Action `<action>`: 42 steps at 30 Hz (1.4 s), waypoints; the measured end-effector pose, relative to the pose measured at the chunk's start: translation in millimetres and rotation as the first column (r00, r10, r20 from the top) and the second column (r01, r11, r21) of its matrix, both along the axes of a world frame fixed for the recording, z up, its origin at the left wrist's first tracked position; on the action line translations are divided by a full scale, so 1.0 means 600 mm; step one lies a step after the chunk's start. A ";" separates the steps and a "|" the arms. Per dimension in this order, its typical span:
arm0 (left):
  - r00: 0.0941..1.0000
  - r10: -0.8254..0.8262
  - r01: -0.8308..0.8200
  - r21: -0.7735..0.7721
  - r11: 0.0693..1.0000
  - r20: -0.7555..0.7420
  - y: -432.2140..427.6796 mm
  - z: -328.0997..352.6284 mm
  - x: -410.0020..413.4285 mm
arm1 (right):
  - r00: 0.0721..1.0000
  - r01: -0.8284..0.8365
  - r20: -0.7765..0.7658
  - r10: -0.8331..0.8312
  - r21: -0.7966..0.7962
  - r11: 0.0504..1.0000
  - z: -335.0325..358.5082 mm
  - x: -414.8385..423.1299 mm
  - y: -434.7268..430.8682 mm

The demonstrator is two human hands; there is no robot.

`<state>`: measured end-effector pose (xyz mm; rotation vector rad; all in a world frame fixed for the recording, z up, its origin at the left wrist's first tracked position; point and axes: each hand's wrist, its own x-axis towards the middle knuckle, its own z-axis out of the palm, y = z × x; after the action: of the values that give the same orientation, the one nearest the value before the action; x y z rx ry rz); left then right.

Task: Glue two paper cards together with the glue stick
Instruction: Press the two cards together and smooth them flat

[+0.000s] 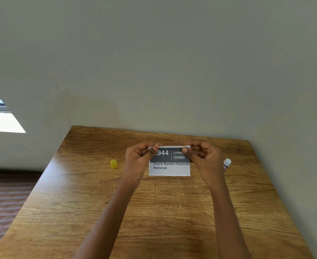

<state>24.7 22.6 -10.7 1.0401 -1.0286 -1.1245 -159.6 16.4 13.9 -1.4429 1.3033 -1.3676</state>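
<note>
Hands pinch paper above the wooden bench (172, 212). From left: one yellow plastic cap (113, 163), left hand (138, 156) and right hand (203, 156) gripping the far corners of one white printed paper card (169, 170), one uncapped white glue stick (226, 164). Likely aligning cards, though a second card isn't distinguishable; next comes even pressing.

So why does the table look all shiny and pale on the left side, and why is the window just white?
In the head view, the table shows a pale glare left of the yellow cap, likely window light bouncing off; in the same view the window is overexposed to plain white, and the card print is readable.
</note>
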 end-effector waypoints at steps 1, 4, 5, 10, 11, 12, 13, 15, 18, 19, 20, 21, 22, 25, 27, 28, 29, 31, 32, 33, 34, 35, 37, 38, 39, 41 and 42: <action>1.000 -0.002 0.002 0.001 1.000 0.000 0.000 0.000 0.000 | 1.000 0.001 0.001 -0.001 0.001 1.000 0.000 0.000 0.001; 1.000 -0.010 0.010 -0.007 1.000 0.002 0.001 0.002 -0.001 | 1.000 -0.001 0.007 0.001 0.005 1.000 0.001 0.000 0.003; 1.000 -0.009 0.009 -0.008 1.000 0.001 0.001 0.002 -0.001 | 1.000 -0.002 0.000 0.002 0.006 1.000 0.001 0.000 0.004; 1.000 -0.018 0.018 -0.002 1.000 0.012 0.001 0.002 0.003 | 0.996 -0.008 -0.093 0.007 -0.017 1.000 0.000 0.001 0.004; 0.999 -0.029 0.029 0.004 1.000 0.014 0.001 0.001 0.003 | 0.995 -0.004 -0.104 0.003 -0.014 1.000 0.000 0.000 0.003; 0.999 -0.048 0.048 0.012 0.999 0.016 0.001 0.001 0.005 | 0.994 -0.003 -0.112 0.002 -0.010 1.000 -0.001 -0.001 0.002; 0.997 -0.074 0.074 0.020 0.997 0.019 0.000 0.000 0.007 | 0.993 -0.009 -0.117 0.009 -0.002 1.000 -0.001 -0.002 0.001; 0.990 -0.141 0.141 0.028 0.990 0.014 0.000 -0.002 0.013 | 0.991 -0.037 -0.128 0.040 0.022 0.999 -0.001 -0.004 0.000; 0.978 -0.210 0.208 0.057 0.976 0.019 0.000 0.001 0.022 | 0.988 -0.054 -0.143 0.061 0.052 0.997 0.001 -0.006 0.000; 0.975 -0.216 0.212 0.078 0.974 0.046 0.000 0.003 0.023 | 0.988 -0.056 -0.142 0.064 0.061 0.997 0.002 -0.006 0.000; 0.972 -0.218 0.209 0.104 0.972 0.087 -0.001 0.003 0.023 | 0.988 -0.058 -0.140 0.067 0.069 0.996 0.001 -0.006 0.000; 0.966 -0.219 0.202 0.129 0.971 0.134 -0.003 0.003 0.022 | 0.988 -0.058 -0.140 0.068 0.076 0.995 0.001 -0.006 0.000; 0.960 -0.218 0.192 0.151 0.970 0.175 -0.005 0.002 0.020 | 0.988 -0.056 -0.140 0.067 0.083 0.995 0.000 -0.005 -0.001; 0.958 -0.185 0.145 0.184 0.972 0.221 -0.006 -0.005 0.014 | 0.991 -0.042 -0.119 0.053 0.092 0.995 -0.003 -0.001 -0.003; 0.959 -0.157 0.113 0.190 0.975 0.236 -0.006 -0.008 0.012 | 0.993 -0.032 -0.109 0.042 0.085 0.996 -0.005 0.000 -0.003; 0.960 -0.150 0.105 0.192 0.976 0.238 -0.006 -0.007 0.010 | 0.993 -0.028 -0.108 0.037 0.079 0.996 -0.006 0.001 -0.003; 0.961 -0.145 0.099 0.195 0.976 0.237 -0.006 -0.007 0.009 | 0.994 -0.025 -0.108 0.032 0.071 0.997 -0.008 0.002 -0.002; 0.961 -0.137 0.090 0.197 0.976 0.238 -0.006 -0.005 0.008 | 0.995 -0.018 -0.097 0.024 0.060 0.998 -0.011 0.003 -0.001; 0.962 -0.131 0.084 0.196 0.977 0.240 -0.006 -0.004 0.008 | 0.997 -0.019 -0.079 0.025 0.070 0.997 -0.012 0.003 0.000; 0.963 -0.121 0.075 0.194 0.978 0.240 -0.006 -0.004 0.008 | 0.998 -0.030 -0.059 0.036 0.093 0.995 -0.012 0.004 0.002; 0.965 -0.111 0.065 0.192 0.979 0.238 -0.006 -0.004 0.008 | 0.997 -0.051 -0.047 0.058 0.124 0.991 -0.011 0.004 0.003; 0.967 -0.101 0.056 0.190 0.980 0.234 -0.006 -0.004 0.008 | 0.995 -0.079 -0.049 0.088 0.157 0.984 -0.011 0.004 0.004; 0.972 -0.085 0.044 0.188 0.981 0.219 -0.005 -0.005 0.009 | 0.986 -0.126 -0.080 0.144 0.202 0.971 -0.015 0.000 0.006; 0.975 -0.075 0.035 0.189 0.981 0.210 -0.005 -0.005 0.009 | 0.983 -0.136 -0.095 0.158 0.210 0.968 -0.018 -0.004 0.006; 0.977 -0.063 0.023 0.191 0.981 0.205 -0.005 -0.005 0.009 | 0.980 -0.138 -0.110 0.164 0.211 0.968 -0.020 -0.006 0.007; 0.977 -0.042 0.001 0.193 0.981 0.207 -0.006 -0.007 0.010 | 0.975 -0.132 -0.148 0.166 0.217 0.967 -0.024 -0.010 0.006; 0.977 -0.035 -0.007 0.195 0.981 0.212 -0.006 -0.007 0.010 | 0.972 -0.131 -0.161 0.169 0.221 0.966 -0.025 -0.010 0.006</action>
<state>30.8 19.2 -15.1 1.3354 -1.1127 -1.1600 -165.6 19.8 -1.4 -1.5112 1.3741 -0.9891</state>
